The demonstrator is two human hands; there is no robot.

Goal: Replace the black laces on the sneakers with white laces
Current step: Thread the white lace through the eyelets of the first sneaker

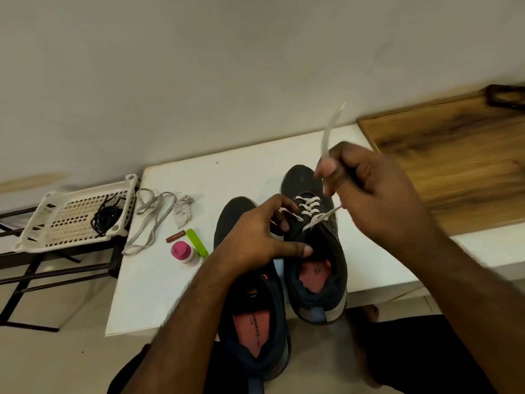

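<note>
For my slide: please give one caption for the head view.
Right hand pulls white lace through right sneaker.

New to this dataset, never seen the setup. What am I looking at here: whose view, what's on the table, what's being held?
There is no robot: a person works with bare hands, filmed by one wide-angle camera on their head, looking down.

Two dark sneakers stand on the white table. The right sneaker is partly threaded with a white lace. The right hand pinches one lace end and pulls it up; the left hand grips the sneaker by its eyelets. The left sneaker shows no lace.

To the left lie a spare white lace, a crumpled cloth and a pink-capped bottle. A black lace sits in the white basket.
</note>
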